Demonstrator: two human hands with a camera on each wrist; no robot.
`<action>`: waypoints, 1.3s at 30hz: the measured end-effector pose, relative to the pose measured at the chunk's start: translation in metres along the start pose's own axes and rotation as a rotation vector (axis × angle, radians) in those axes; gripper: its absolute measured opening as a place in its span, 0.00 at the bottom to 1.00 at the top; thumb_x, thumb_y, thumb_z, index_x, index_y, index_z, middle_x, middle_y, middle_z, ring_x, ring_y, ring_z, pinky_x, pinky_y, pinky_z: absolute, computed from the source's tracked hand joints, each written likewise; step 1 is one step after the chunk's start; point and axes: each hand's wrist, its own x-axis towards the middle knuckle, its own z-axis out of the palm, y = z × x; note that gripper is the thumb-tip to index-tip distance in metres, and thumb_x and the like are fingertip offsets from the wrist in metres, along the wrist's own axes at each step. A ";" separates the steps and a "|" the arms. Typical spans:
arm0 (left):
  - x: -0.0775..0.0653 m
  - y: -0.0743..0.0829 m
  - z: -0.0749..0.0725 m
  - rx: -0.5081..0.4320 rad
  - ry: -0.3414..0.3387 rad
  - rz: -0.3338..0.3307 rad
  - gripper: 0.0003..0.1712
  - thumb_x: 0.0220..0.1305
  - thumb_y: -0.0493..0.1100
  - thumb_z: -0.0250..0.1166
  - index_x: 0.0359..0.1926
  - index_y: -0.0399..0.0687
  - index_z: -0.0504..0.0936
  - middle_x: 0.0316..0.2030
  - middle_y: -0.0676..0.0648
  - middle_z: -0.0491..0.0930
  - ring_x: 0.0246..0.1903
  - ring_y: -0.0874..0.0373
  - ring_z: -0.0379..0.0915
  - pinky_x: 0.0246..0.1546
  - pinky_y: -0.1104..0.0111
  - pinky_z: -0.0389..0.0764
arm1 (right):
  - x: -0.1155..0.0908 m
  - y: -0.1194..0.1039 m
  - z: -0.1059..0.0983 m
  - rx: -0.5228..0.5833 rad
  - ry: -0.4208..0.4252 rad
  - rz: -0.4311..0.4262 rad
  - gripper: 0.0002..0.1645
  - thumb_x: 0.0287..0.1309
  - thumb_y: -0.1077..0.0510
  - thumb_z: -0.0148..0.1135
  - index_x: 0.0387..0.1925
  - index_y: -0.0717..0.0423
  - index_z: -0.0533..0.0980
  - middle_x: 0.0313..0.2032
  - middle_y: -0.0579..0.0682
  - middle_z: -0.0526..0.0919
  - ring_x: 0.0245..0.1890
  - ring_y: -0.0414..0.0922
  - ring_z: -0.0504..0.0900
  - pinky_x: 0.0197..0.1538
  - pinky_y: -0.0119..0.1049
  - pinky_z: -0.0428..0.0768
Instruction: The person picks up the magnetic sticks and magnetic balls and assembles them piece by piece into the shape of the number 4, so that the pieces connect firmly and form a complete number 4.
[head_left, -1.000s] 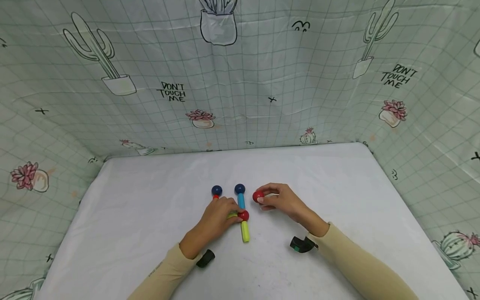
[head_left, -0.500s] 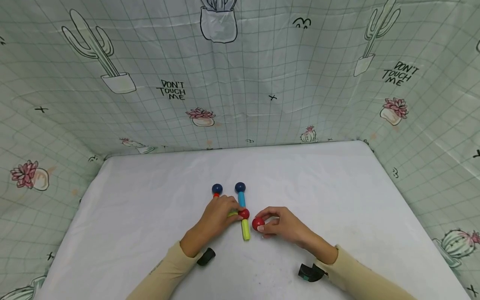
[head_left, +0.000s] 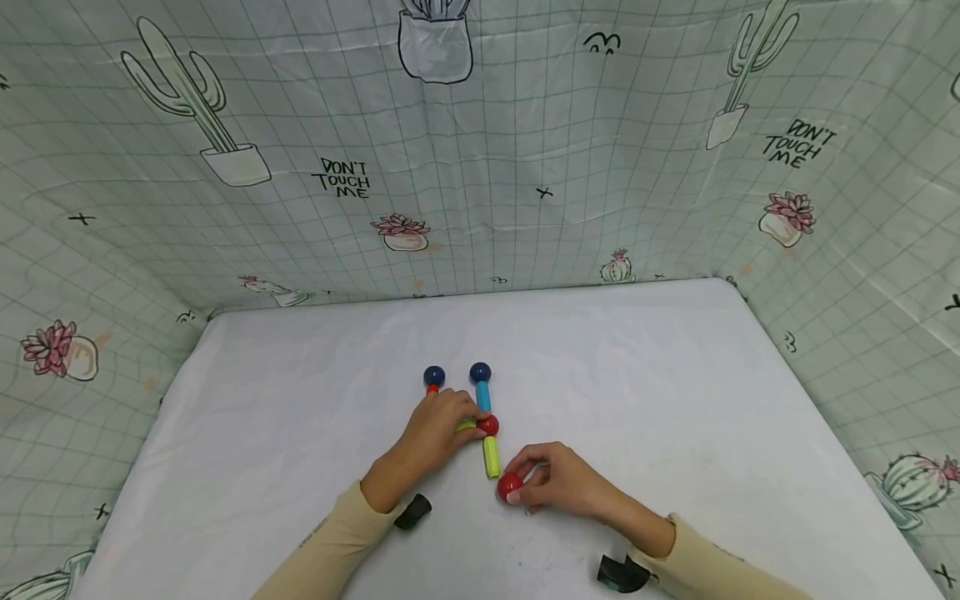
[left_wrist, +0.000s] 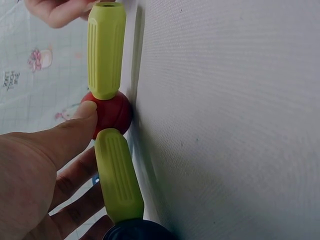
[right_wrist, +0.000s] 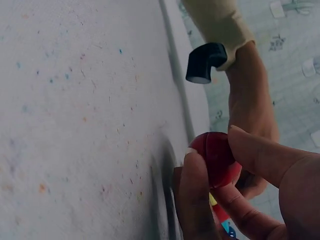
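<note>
In the head view my left hand (head_left: 435, 429) pinches a red ball (head_left: 490, 426) that joins several rods of a magnetic-looking ball-and-rod construction toy. A light blue rod (head_left: 483, 397) runs up from it to a dark blue ball (head_left: 480, 372). Toward me points a yellow-green rod (head_left: 491, 458) with a bare end, its hollow tip visible in the left wrist view. A second yellow-green rod (left_wrist: 119, 175) extends left, partly behind the hand. My right hand (head_left: 558, 481) holds a loose red ball (head_left: 510, 487) between thumb and fingers, close beside that bare end.
Another dark blue ball (head_left: 434, 377) on a red rod (head_left: 432, 388) shows beyond the left hand. A white cloth covers the table (head_left: 300, 375). Patterned curtains (head_left: 480, 167) stand at the back and sides. A dark wrist device (head_left: 624, 573) sits under the right sleeve.
My right hand has brought its red ball toward me, from beside the light blue rod down to the bare end of the yellow-green rod. The left hand keeps its pinch in place.
</note>
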 end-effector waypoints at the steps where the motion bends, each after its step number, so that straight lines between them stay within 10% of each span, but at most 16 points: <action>1: 0.000 0.000 0.000 -0.003 0.002 0.001 0.13 0.63 0.41 0.77 0.48 0.46 0.92 0.44 0.48 0.87 0.45 0.52 0.80 0.49 0.56 0.79 | 0.000 0.000 0.001 -0.004 -0.001 -0.003 0.14 0.62 0.65 0.73 0.47 0.67 0.82 0.35 0.48 0.83 0.27 0.43 0.87 0.33 0.30 0.84; 39: 0.001 0.003 -0.001 -0.018 -0.005 -0.021 0.12 0.63 0.40 0.78 0.47 0.45 0.93 0.43 0.47 0.88 0.45 0.51 0.81 0.47 0.55 0.80 | 0.009 0.000 0.017 -0.046 0.070 -0.013 0.15 0.58 0.65 0.77 0.42 0.64 0.77 0.35 0.49 0.82 0.31 0.46 0.91 0.35 0.31 0.86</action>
